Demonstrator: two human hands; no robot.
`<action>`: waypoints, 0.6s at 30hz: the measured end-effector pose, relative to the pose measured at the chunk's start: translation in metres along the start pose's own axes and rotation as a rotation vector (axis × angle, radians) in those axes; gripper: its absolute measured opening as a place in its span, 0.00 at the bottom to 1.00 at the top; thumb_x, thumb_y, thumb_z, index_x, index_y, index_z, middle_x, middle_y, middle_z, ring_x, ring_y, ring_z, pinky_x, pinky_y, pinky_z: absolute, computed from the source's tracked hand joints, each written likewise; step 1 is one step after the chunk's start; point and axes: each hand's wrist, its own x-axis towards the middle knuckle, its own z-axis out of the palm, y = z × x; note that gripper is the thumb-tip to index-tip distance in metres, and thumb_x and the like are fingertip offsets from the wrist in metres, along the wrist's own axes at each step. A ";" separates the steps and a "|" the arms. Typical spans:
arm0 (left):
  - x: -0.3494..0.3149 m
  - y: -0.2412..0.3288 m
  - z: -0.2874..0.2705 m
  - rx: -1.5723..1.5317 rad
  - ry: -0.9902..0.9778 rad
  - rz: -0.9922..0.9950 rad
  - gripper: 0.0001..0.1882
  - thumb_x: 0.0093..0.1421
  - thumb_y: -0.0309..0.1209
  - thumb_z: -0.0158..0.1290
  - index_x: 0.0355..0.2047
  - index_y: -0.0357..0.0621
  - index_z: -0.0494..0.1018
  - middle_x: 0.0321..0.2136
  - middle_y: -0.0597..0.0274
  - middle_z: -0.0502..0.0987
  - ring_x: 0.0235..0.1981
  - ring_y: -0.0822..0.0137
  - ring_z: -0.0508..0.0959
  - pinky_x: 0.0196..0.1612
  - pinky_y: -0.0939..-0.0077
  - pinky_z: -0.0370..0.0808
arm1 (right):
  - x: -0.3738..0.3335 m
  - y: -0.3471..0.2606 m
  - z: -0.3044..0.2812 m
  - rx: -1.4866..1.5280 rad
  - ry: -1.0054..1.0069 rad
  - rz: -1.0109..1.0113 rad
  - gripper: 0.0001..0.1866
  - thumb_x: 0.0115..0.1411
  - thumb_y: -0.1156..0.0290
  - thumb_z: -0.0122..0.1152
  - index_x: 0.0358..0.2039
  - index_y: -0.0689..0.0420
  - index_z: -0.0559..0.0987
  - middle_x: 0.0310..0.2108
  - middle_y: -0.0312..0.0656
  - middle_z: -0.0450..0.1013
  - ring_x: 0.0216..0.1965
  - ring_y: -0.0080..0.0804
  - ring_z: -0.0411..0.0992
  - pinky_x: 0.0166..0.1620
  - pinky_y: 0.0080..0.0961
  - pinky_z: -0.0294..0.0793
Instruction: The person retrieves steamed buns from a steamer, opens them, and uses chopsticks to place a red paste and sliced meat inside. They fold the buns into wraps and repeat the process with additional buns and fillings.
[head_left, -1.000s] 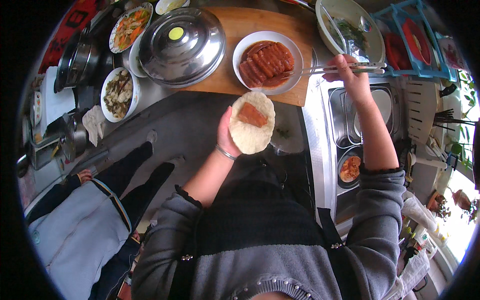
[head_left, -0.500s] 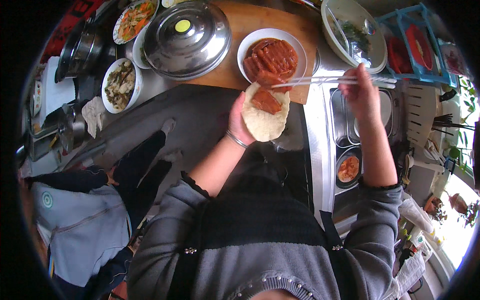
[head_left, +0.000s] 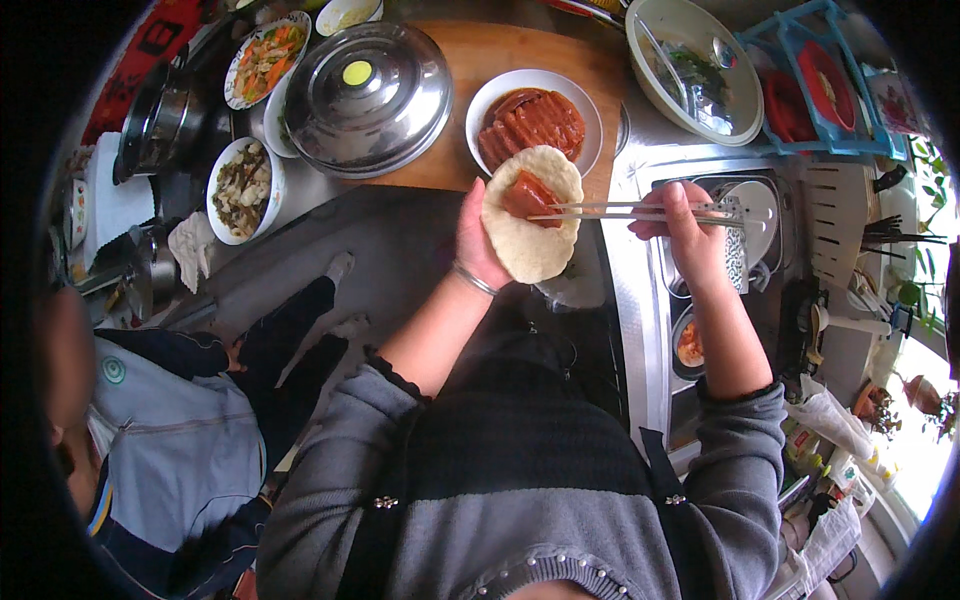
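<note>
My left hand [head_left: 478, 240] holds a round, pale flatbread [head_left: 538, 258] from its left side. Slices of reddish-brown braised meat [head_left: 530, 195] lie on the bread's upper part. Closed around a pair of long pale chopsticks [head_left: 615, 209], my right hand [head_left: 692, 238] is out to the right, and their tips touch the meat on the bread. Just beyond sits a white plate [head_left: 593, 118] of sliced braised meat [head_left: 540, 122] in sauce, its near edge partly hidden by the bread. Under the plate is a wooden board [head_left: 500, 48].
A domed steel lid [head_left: 400, 100] stands left of the plate, beside bowls of vegetable dishes [head_left: 240, 190]. A large pale basin [head_left: 640, 70] and a blue rack [head_left: 850, 145] are at the far right, above the sink [head_left: 680, 185]. Another person [head_left: 180, 430] is at the left.
The chopsticks have carried the second slice from above the plate's near edge onto the bread. My right hand has come lower and nearer. The bread has risen slightly over the plate's edge.
</note>
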 end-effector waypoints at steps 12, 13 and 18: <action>-0.012 0.018 -0.003 -0.012 0.010 0.012 0.35 0.59 0.57 0.37 0.58 0.45 0.58 0.56 0.52 0.63 0.55 0.51 0.65 0.57 0.52 0.63 | 0.005 -0.017 -0.011 0.080 0.090 -0.070 0.22 0.63 0.53 0.48 0.33 0.63 0.72 0.27 0.45 0.74 0.25 0.28 0.74 0.28 0.21 0.74; -0.015 0.020 -0.005 -0.014 0.022 0.026 0.36 0.59 0.57 0.37 0.58 0.45 0.58 0.56 0.52 0.63 0.55 0.51 0.65 0.57 0.52 0.63 | 0.009 -0.016 -0.012 0.161 0.124 -0.111 0.22 0.63 0.53 0.47 0.32 0.63 0.72 0.28 0.45 0.74 0.26 0.29 0.74 0.29 0.22 0.74; -0.030 0.030 -0.013 -0.002 0.073 0.017 0.36 0.58 0.57 0.38 0.58 0.45 0.58 0.56 0.53 0.63 0.55 0.51 0.65 0.57 0.51 0.63 | 0.048 -0.015 -0.001 0.077 0.270 -0.119 0.19 0.63 0.57 0.50 0.36 0.64 0.73 0.30 0.46 0.74 0.28 0.31 0.75 0.32 0.23 0.76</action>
